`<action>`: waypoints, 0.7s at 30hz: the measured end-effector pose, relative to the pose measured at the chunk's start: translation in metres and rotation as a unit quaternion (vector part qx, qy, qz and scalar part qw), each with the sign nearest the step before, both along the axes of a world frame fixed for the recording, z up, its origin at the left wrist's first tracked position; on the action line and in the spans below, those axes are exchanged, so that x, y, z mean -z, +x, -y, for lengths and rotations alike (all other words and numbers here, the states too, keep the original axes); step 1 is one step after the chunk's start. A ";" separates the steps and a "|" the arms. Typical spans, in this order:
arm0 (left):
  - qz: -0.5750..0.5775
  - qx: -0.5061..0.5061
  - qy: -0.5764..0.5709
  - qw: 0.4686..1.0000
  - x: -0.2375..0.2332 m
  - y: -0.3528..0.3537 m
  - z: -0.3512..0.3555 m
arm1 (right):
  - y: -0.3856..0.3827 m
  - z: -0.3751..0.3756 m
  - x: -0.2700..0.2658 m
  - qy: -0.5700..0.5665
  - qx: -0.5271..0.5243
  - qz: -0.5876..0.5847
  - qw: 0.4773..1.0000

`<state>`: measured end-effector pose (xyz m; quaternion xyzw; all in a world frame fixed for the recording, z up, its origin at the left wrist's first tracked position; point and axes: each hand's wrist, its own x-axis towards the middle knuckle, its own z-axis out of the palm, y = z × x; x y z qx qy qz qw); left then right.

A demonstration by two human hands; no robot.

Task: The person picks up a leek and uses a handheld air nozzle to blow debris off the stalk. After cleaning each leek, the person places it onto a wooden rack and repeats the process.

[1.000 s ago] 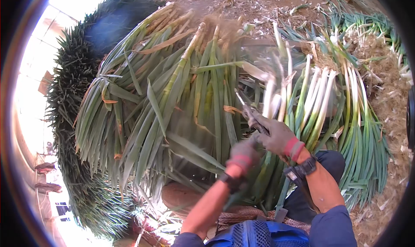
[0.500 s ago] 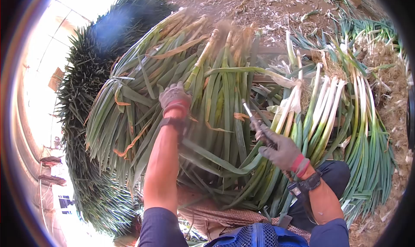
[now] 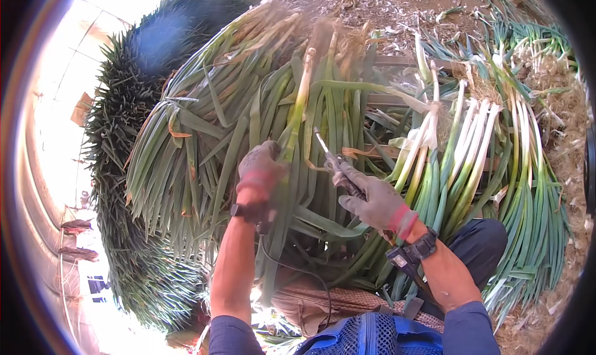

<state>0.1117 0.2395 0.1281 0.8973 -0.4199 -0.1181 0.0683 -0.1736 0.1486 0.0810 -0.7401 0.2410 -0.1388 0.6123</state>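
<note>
My left hand, in a grey glove with a red cuff, is closed around the leaves of a long green onion. Its pale, brownish root end points up and away from me. My right hand, gloved the same way, grips an air blow gun with a thin metal nozzle. The nozzle tip is just right of the held stalk, apart from it. Under both hands spreads a thick pile of untrimmed green onions with some dry yellow leaves.
Cleaned green onions with white stems lie on the right, beside my knee. A tall dark-green stack of onions lines the left. Peelings litter the soil floor at the back. A thin cable hangs below my left wrist.
My left hand has drawn back towards me, and a green onion now stands out from the pile in it. My right hand has brought the blow gun left and closer to that stalk.
</note>
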 end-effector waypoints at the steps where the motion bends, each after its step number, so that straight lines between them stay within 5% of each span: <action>1: 0.020 0.006 0.001 1.000 -0.001 -0.001 -0.003 | 0.005 -0.003 -0.001 0.012 -0.020 -0.011 1.000; 9: 0.224 0.093 -0.001 0.970 0.005 -0.018 -0.003 | 0.048 0.001 0.002 -0.026 -0.011 -0.019 0.999; 21: 0.185 0.029 0.121 0.975 0.020 -0.021 0.021 | 0.130 0.103 0.020 -0.143 0.052 -0.071 0.986</action>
